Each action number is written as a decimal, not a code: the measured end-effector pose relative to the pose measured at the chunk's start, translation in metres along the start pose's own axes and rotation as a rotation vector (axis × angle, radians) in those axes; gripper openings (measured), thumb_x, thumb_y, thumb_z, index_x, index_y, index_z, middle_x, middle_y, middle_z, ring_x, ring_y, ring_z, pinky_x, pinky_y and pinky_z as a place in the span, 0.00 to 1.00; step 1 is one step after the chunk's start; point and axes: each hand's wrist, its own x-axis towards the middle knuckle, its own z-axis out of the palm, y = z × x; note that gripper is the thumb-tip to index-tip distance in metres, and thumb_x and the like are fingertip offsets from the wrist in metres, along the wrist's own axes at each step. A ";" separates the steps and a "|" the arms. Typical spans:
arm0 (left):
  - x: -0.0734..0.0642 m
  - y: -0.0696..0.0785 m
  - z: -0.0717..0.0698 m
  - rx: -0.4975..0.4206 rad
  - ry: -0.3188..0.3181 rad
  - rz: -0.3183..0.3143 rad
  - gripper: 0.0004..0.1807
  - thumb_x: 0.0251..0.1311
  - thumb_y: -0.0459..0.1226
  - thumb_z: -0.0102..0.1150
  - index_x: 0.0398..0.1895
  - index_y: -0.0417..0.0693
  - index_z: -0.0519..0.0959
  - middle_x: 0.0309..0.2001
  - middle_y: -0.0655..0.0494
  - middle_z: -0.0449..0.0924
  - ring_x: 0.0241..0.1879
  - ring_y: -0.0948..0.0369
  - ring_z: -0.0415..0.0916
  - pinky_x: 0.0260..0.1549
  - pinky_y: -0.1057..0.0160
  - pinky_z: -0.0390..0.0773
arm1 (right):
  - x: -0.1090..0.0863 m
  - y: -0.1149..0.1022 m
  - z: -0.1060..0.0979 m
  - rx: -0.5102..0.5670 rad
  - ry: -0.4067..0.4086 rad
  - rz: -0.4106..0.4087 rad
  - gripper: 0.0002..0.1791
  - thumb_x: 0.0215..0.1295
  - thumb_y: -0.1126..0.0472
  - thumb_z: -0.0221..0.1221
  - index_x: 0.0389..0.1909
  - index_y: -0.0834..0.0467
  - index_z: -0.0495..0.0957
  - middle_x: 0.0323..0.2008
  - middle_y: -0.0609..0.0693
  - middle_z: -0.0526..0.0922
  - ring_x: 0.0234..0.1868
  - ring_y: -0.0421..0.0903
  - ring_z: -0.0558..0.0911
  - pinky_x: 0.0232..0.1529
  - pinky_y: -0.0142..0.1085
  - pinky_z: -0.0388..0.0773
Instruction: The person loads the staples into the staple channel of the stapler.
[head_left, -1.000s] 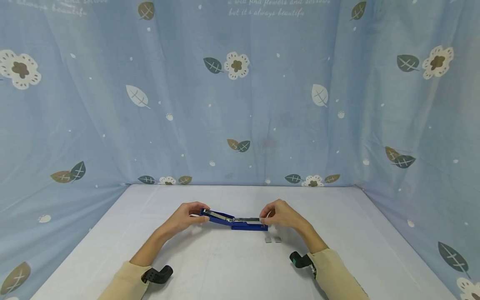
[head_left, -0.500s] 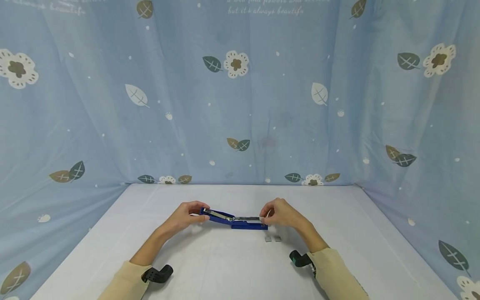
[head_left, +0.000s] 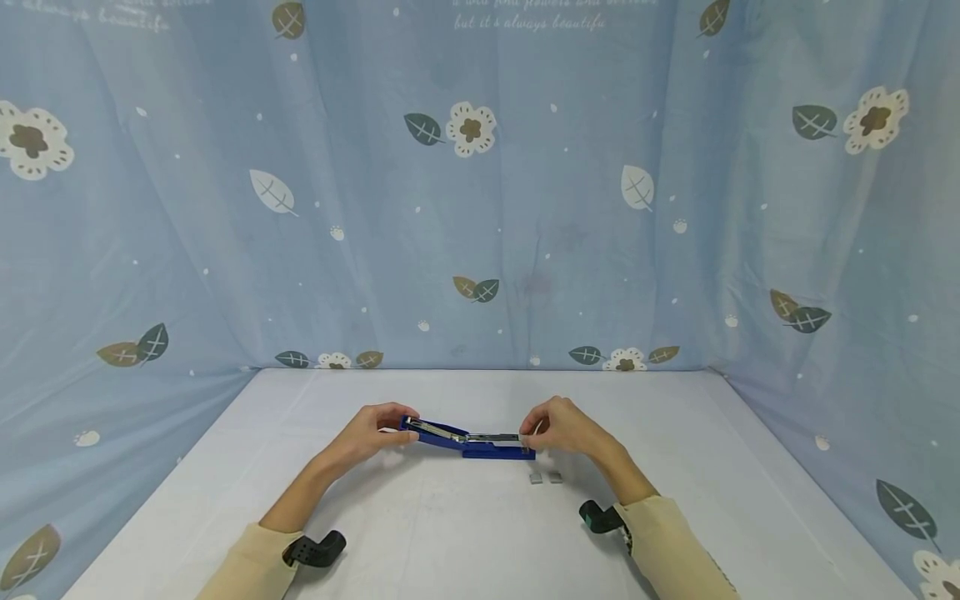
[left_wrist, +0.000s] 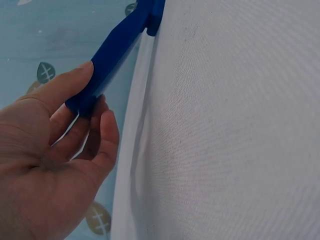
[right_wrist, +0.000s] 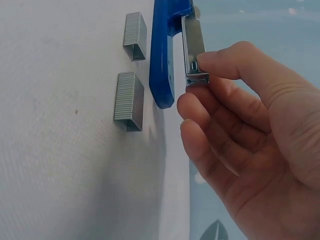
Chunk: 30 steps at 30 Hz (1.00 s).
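A blue stapler lies opened out on the white table, its top cover swung back to the left and raised. My left hand pinches the end of that cover between thumb and fingers; the left wrist view shows the thumb on the blue cover. At the other end my right hand pinches the front of the metal staple magazine, thumb on one side and fingers beneath it. Two strips of staples, a nearer one and a farther one, stand on the table beside the base.
The white tabletop reaches back to a blue patterned curtain, which also hangs along both sides. Black wrist cameras sit at the left sleeve and the right sleeve.
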 end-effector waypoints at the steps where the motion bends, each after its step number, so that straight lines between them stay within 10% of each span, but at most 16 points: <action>1: 0.000 0.000 0.000 0.001 0.000 -0.002 0.23 0.57 0.44 0.69 0.54 0.48 0.79 0.49 0.48 0.83 0.50 0.54 0.78 0.42 0.66 0.77 | 0.000 0.000 0.000 0.002 -0.002 -0.001 0.03 0.57 0.62 0.68 0.32 0.56 0.85 0.28 0.47 0.87 0.30 0.45 0.84 0.26 0.31 0.77; 30: 0.000 -0.001 0.000 0.010 0.003 -0.009 0.23 0.58 0.45 0.68 0.55 0.48 0.79 0.49 0.49 0.83 0.50 0.55 0.78 0.41 0.65 0.77 | -0.005 -0.002 -0.010 -0.073 -0.016 -0.002 0.08 0.57 0.56 0.70 0.36 0.52 0.86 0.33 0.42 0.87 0.32 0.39 0.84 0.33 0.31 0.79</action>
